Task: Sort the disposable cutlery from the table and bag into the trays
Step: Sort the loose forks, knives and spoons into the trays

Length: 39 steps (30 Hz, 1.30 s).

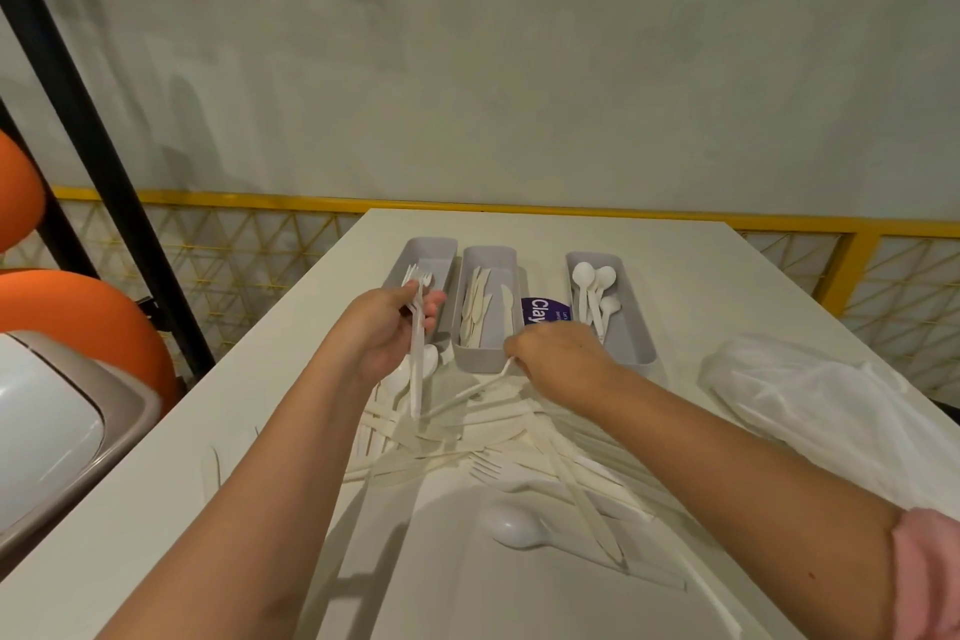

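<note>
Here the left hand (392, 327) grips forks (415, 379) upright while the right hand (563, 353), palm down, pinches a utensil (467, 392).

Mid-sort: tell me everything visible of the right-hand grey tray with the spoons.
The right tray is a grey, matte, plastic-looking oblong bin with rounded corners and an open top, standing flat on the white table, lengthways away from the person. It holds a few white spoons, bowls toward the far end. It stands apart from the middle tray, a purple label lying between them. The right hand hides its near left corner; contact cannot be told.
</note>
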Motion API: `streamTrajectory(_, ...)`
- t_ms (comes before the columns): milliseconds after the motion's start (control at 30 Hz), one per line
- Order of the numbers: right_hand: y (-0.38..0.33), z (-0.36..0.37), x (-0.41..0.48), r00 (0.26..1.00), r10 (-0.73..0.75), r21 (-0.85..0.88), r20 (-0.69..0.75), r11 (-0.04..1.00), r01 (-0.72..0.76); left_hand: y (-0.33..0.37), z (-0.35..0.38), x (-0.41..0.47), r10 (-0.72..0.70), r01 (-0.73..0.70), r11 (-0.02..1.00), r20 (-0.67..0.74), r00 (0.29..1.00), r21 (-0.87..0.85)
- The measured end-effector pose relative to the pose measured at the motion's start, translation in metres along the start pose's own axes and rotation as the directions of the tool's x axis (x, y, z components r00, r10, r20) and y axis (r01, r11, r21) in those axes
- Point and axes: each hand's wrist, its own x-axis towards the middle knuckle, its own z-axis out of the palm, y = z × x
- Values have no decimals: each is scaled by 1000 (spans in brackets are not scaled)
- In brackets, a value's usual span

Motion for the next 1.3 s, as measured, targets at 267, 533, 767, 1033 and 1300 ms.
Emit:
streamTrajectory(267, 1, -48, 17, 959, 82, 289, -271, 957, 0, -8, 22, 0, 11, -25, 990, 105, 994, 136)
streamTrajectory(533, -13, -46, 29, 963, 226, 609, -147, 788, -92, -16, 38, -1, 36, -71, 974, 163, 986, 215)
streamTrajectory(767, -18, -37, 32, 933, 349, 788, -83, 596, -153, -19, 37, 10, 53, -88, 964, 141, 989, 251)
streamTrajectory(1033, -38, -29, 22, 961, 106, 960, 257, 88, -266, -3, 31, 27, 151, -148, 987, -63, 986, 60)
streamTrajectory(1300, -38, -29, 31, 956, 112, 959, 271, 52, -278, -1, 28, 26, -24, 27, 869, -13, 1000, 494)
